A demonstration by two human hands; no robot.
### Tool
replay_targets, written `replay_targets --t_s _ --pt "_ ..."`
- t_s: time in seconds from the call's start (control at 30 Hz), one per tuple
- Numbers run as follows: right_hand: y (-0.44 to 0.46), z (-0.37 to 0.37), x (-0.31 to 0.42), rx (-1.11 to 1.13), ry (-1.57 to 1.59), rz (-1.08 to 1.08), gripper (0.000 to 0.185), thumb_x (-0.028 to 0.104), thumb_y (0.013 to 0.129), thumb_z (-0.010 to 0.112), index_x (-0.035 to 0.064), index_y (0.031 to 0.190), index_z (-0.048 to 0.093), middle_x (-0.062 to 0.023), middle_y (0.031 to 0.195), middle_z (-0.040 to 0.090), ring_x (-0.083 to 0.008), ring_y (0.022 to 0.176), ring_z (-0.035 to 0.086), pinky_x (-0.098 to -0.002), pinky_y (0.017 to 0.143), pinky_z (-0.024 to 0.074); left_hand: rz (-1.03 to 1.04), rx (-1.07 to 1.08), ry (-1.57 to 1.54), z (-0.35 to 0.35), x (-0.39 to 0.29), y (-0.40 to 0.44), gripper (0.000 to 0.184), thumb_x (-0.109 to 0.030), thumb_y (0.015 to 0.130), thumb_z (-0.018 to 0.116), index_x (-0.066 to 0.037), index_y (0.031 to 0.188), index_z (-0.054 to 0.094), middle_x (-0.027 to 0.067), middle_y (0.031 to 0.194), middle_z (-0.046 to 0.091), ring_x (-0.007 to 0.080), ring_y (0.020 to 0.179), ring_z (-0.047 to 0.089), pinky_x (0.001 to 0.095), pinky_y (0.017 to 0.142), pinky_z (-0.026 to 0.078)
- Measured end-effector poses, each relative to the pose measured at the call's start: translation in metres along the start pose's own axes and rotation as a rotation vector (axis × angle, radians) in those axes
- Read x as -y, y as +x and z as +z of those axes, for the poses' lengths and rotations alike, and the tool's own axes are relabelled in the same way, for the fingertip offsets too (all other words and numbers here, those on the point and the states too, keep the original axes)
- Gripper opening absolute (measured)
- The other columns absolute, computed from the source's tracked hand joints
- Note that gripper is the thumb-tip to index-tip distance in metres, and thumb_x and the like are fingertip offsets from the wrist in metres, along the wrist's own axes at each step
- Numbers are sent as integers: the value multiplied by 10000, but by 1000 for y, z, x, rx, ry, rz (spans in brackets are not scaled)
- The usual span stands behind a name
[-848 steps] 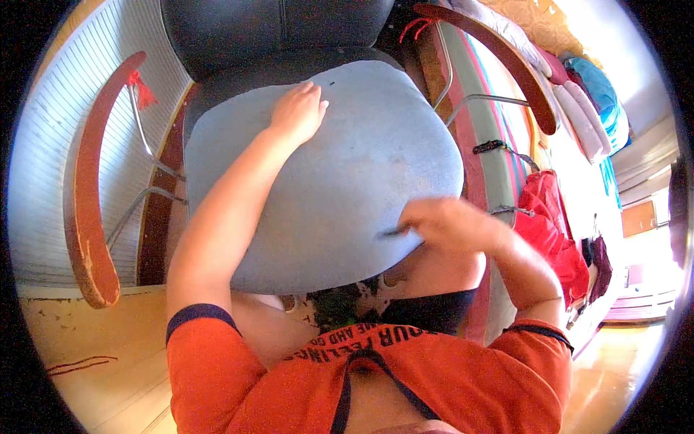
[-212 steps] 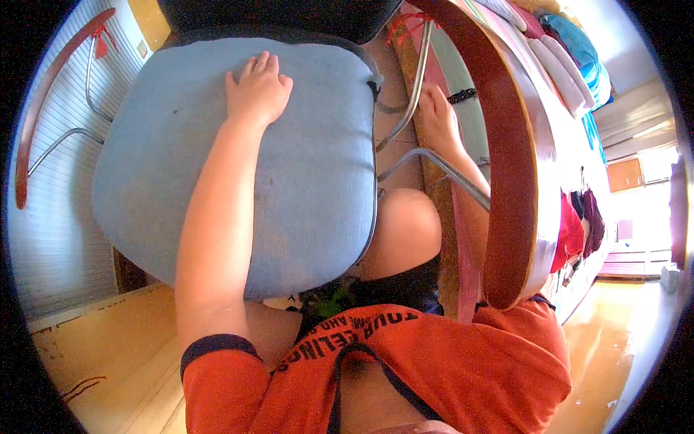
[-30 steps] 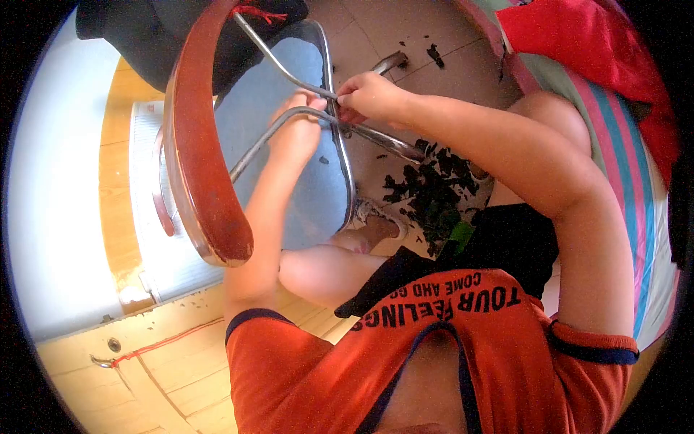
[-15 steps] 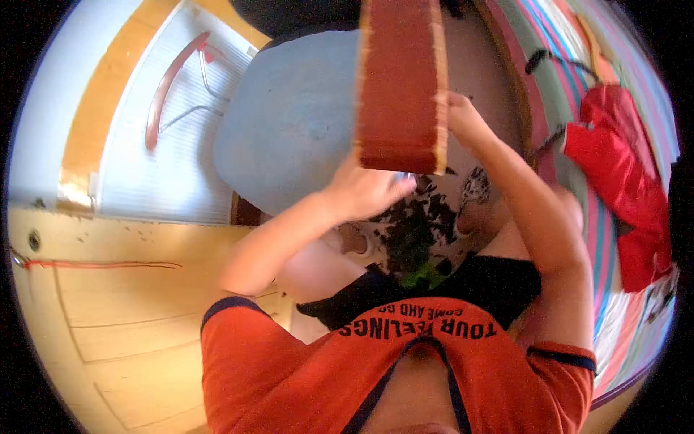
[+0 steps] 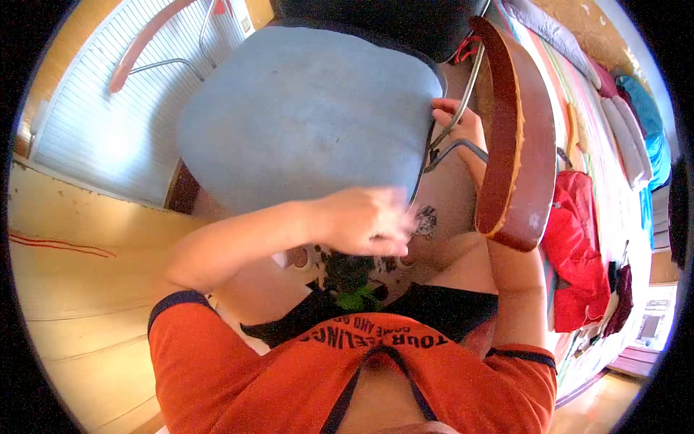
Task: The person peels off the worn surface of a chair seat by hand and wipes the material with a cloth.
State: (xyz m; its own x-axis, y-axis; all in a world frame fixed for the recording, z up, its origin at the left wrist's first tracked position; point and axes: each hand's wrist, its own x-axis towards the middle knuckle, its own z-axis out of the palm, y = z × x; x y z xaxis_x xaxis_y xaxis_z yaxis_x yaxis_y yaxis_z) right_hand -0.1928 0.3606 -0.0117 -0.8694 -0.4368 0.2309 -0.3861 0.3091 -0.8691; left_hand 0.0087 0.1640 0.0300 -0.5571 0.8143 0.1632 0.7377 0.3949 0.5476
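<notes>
A chair with a worn light-blue seat (image 5: 311, 116) stands in front of me. On its right side, a curved brown armrest (image 5: 520, 145) with chipped edges rises on a bent metal tube (image 5: 457, 108). Under this armrest my right hand (image 5: 466, 134) reaches in, its fingers closed at the seat's right edge beside the tube; part of the hand is hidden. My left hand (image 5: 361, 220) is in front of the near edge of the seat, above the floor. Motion smears its fingers, so I cannot tell if they hold anything. Dark scraps (image 5: 347, 271) lie below, between my legs.
The chair's other armrest (image 5: 148, 43) is at the far left, before a ribbed white panel (image 5: 94, 137). A yellow wooden surface (image 5: 79, 289) is at my left. On my right is a bed with a striped cover and a red cloth item (image 5: 578, 253).
My view has shifted, bringing more of the seat into sight. The right armrest now appears farther right. My left hand shows lower, away from the armrest; my right hand is at the seat's edge.
</notes>
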Motion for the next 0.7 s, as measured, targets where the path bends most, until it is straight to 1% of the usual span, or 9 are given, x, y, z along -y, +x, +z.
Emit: replay_targets --t_s 0.07,0.1,0.13,0.17,0.27,0.33,0.5,0.57,0.7 --pt "18 -1 17 86 -74 -9 364 212 843 660 35 1154 598 -89 1063 630 -192 995 580 -309 882 448 91 -348 116 -18 2 2 348 -375 873 558 -46 914 663 119 1038 640 304 1050 564 457 1005 368" --pt "36 0 13 104 -211 -252 376 212 838 664 43 1166 594 -114 1138 600 -223 1070 551 -330 932 420 25 -518 370 -33 22 -4 308 -355 872 570 -63 913 660 112 1054 621 292 1023 557 461 998 362" --pt "44 2 14 122 -346 -497 389 212 833 667 51 1178 590 -138 1213 570 -253 1145 522 -351 981 391 -189 -507 579 -54 39 -13 340 -372 873 562 -72 1013 642 127 1192 568 307 1128 511 460 1038 319" --pt "48 3 27 263 -449 -407 460 286 876 606 45 1259 525 -165 1374 431 -300 1304 368 -386 1080 275 -435 -575 601 -59 70 -22 488 -423 892 506 -55 1210 547 152 1360 438 299 1276 392 452 1087 250" --pt "89 16 4 256 -713 -545 557 438 911 499 45 1304 471 -184 1405 381 -342 1310 344 -397 1073 294 -733 -378 797 -54 110 -44 629 -457 910 460 -39 1372 371 140 1467 297 288 1364 263 444 1122 175" --pt "116 22 6 345 -769 -472 613 477 923 434 36 1348 406 -179 1441 324 -353 1343 277 -385 1095 258 -704 -315 752 -55 105 -40 662 -481 914 433 -22 1383 341 145 1473 281 280 1373 244 429 1129 161" --pt "184 53 15 238 -738 -480 480 396 848 575 67 1197 574 -171 1257 519 -331 1201 452 -384 1022 356 -574 -162 572 -93 120 -68 709 -534 919 369 12 1371 348 178 1466 277 279 1374 239 408 1127 169" --pt "194 63 9 90 -678 -532 337 323 752 676 99 1004 687 -146 1022 609 -312 1017 549 -391 896 443 -1032 -278 536 -113 148 -98 696 -515 929 361 5 1390 318 190 1475 247 263 1390 197 400 1132 150" --pt "195 62 17 149 -687 -493 279 303 766 659 62 906 678 -149 952 603 -322 947 570 -401 844 462 -1042 -411 786 -114 151 -119 595 -454 931 400 5 1309 444 207 1367 421 297 1297 377 420 1063 305"
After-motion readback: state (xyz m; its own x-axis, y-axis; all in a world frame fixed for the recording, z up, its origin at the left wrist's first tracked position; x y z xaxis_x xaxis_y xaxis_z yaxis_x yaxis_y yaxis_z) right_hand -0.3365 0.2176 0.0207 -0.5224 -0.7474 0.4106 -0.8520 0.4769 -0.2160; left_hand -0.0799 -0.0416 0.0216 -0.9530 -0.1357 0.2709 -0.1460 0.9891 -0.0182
